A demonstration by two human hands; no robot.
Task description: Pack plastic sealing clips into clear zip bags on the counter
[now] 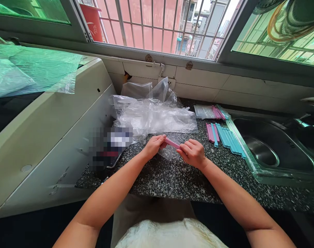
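Note:
A pink plastic stick (171, 142) is held between both hands above the speckled granite counter (172, 179). My left hand (154, 146) pinches its left end and my right hand (192, 153) grips its right end. A small clear plastic bag (168, 152) hangs under the stick between the hands. Beyond the hands lies a heap of clear plastic bags (152, 115).
Several pink and blue sticks (222, 136) lie in a row right of the hands, beside a steel sink (273, 148). A packed bag of sticks (211, 112) lies behind them. A white appliance (43, 131) stands at left, with a blurred object (109, 146) next to it. A barred window is behind.

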